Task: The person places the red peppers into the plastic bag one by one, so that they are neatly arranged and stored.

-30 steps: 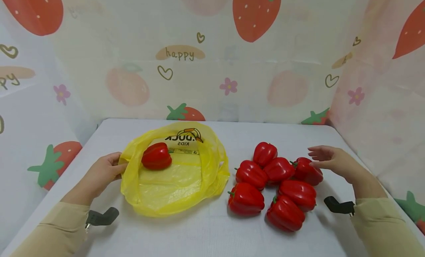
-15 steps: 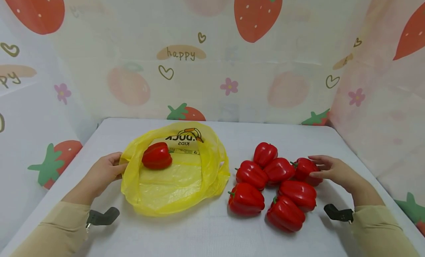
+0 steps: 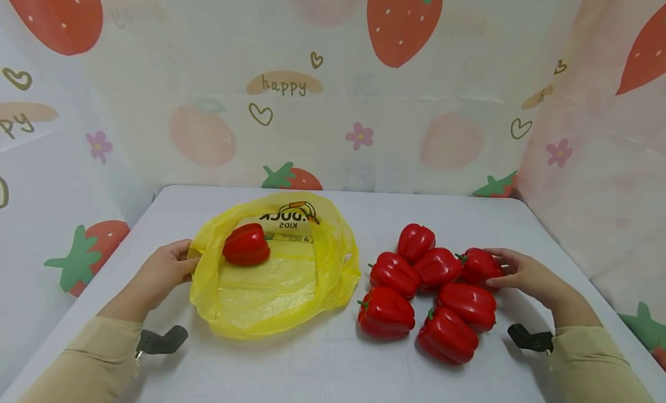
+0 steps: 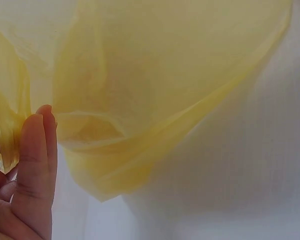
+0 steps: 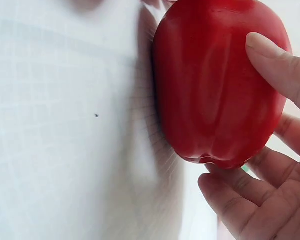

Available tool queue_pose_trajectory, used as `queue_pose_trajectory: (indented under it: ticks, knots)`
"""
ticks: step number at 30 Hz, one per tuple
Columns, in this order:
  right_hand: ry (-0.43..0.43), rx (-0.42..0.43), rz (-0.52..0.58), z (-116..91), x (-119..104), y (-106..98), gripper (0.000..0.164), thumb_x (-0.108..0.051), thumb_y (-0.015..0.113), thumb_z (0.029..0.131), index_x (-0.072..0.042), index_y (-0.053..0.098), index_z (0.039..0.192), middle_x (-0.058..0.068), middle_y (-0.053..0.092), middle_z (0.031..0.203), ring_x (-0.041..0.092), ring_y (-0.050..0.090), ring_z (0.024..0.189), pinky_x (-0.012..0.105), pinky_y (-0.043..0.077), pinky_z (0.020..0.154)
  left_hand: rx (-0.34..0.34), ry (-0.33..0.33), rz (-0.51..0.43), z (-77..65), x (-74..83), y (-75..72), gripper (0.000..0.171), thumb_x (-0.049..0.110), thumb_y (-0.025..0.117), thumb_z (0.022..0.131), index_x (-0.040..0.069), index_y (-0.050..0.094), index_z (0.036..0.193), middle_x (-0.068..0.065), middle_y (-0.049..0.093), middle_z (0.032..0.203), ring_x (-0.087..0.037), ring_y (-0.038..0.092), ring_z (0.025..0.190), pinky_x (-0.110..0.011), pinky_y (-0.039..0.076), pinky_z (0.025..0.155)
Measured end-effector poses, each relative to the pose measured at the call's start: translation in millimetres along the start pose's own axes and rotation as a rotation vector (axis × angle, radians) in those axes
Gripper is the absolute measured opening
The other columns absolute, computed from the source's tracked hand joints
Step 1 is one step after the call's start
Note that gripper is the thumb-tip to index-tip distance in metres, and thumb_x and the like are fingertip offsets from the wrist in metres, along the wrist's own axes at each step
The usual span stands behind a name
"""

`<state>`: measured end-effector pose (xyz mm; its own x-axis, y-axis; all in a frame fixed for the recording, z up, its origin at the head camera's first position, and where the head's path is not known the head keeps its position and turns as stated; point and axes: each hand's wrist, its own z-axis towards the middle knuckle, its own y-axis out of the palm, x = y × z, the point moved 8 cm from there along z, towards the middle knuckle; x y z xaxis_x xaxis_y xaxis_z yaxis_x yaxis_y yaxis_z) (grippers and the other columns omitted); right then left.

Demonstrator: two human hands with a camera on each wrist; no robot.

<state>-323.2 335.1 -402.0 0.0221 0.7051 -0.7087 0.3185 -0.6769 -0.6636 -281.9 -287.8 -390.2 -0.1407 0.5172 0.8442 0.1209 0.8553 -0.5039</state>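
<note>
A yellow plastic bag (image 3: pixel 333 264) lies with its mouth spread wide on the left half of the table in the head view. One red bell pepper (image 3: pixel 246 245) rests inside it. My left hand (image 3: pixel 162 271) pinches the bag's left rim; in the left wrist view the bag film (image 4: pixel 12 110) passes between thumb and fingers. On the right, my right hand (image 3: pixel 528 277) holds the right end of the rightmost red bell pepper (image 3: pixel 476 266). In the right wrist view its thumb (image 5: pixel 270 55) presses that pepper's side, with the fingers curled around the far side.
Several more red bell peppers (image 3: pixel 386 313) lie bunched to the left of and in front of the held one, some touching. They stand right of the bag on a white table (image 3: pixel 333 362). A printed cloth (image 3: pixel 333 131) encloses the back and sides.
My right hand has come down and forward from above the rightmost bell pepper and taken hold of it. The left hand and the bag stay as they were.
</note>
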Motion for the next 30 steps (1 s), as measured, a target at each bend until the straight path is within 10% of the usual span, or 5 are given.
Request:
queue_pose_trajectory:
  ticks: [30]
  knots:
    - [-0.033,0.078,-0.011,-1.5,1.3,-9.3,0.079,-0.035,0.071,0.078,-0.003,0.032,0.138,0.028,0.039,0.13,0.044,0.041,0.114,0.048,0.05,0.08,-0.002,-0.006,0.007,1.5,-1.6,1.8,0.049,0.035,0.052,0.092,0.002,0.044,0.128,-0.016,0.054,0.12,-0.025,0.054,0.097,-0.034,0.05,0.086]
